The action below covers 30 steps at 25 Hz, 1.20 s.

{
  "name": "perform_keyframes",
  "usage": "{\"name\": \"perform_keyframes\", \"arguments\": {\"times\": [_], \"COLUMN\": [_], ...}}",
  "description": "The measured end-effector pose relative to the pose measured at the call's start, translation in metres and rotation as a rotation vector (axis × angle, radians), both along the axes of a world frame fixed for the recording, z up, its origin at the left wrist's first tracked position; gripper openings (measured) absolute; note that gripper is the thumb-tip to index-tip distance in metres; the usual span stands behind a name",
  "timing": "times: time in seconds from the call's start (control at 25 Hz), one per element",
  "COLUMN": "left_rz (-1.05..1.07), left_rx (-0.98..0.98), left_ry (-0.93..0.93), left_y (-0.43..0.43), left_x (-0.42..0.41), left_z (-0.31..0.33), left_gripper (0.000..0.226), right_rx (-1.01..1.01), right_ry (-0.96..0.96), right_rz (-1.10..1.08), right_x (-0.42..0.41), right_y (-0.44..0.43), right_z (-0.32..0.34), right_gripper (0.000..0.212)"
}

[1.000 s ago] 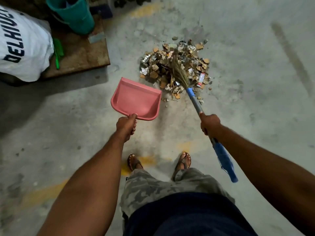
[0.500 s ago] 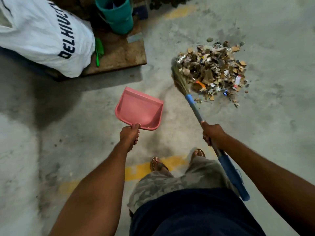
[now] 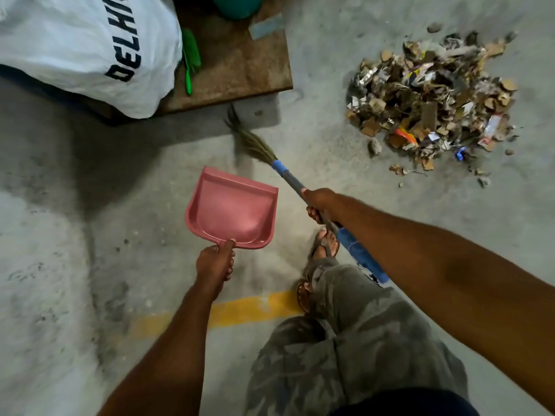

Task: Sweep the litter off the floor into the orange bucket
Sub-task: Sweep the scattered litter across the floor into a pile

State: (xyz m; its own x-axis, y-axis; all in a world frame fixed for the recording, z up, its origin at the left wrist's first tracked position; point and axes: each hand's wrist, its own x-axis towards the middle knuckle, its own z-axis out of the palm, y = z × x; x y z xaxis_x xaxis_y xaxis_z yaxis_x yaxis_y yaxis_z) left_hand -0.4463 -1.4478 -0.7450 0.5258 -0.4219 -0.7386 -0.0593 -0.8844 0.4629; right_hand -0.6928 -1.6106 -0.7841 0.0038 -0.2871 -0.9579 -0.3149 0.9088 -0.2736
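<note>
A white sack [image 3: 75, 40] printed with black letters was seen at the far left, lying partly on a brown wooden board [image 3: 240, 70], with a green-handled tool [image 3: 190, 60] beside it. Nearer the middle, a pink dustpan [image 3: 231, 208] was gripped by the left hand [image 3: 214, 264]. Its fingers [image 3: 229, 270] were curled round the short handle with the thumb laid on top, and the pan's open mouth was turned away from the person. Just to its right, a grass broom [image 3: 288, 178] was held by the right hand [image 3: 319, 204], the fingers clamped round the grey shaft between two blue sections. Its bristles were pointed toward the board's near edge. The litter [image 3: 429, 100] was heaped on the concrete floor [image 3: 450, 235] at the upper right, well apart from bristles and dustpan.
</note>
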Motion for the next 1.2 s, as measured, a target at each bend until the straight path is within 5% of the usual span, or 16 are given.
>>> {"name": "perform_keyframes", "arguments": {"times": [0.16,0.28,0.48,0.6,0.8,0.96,1.2], "left_rz": [-0.074,-0.129,-0.217,-0.294,-0.44,-0.591,-0.716], "left_rx": [0.002,0.007,0.002,0.026,0.037,0.018,0.07], "left_ry": [-0.039,-0.02,0.027,0.038,0.099,0.127,0.117], "left_y": [-0.039,-0.079,-0.133,-0.151,-0.179,-0.194,-0.189], "left_x": [0.002,-0.006,-0.017,-0.02,-0.022,-0.019,-0.011], "left_z": [-0.02,-0.019,-0.008,0.001,0.007,0.014,0.016], "left_gripper": [0.036,0.034,0.035,0.036,0.035,0.032,0.032], "right_rx": [0.12,0.03,-0.102,-0.059,0.031,-0.055,-0.01], "right_ry": [0.052,0.173,0.387,0.354,0.352,0.595,0.513], "right_rz": [-0.476,-0.624,-0.29,-0.19,-0.353,-0.403,-0.364], "right_x": [0.025,0.015,-0.022,-0.034,-0.067,-0.077,-0.049], "right_y": [-0.041,-0.036,0.001,0.008,0.013,0.016,0.107], "right_z": [-0.021,0.003,0.027,0.023,0.021,0.057,0.039], "right_gripper": [0.037,0.041,0.064,0.057,0.039,0.048,0.056]}}
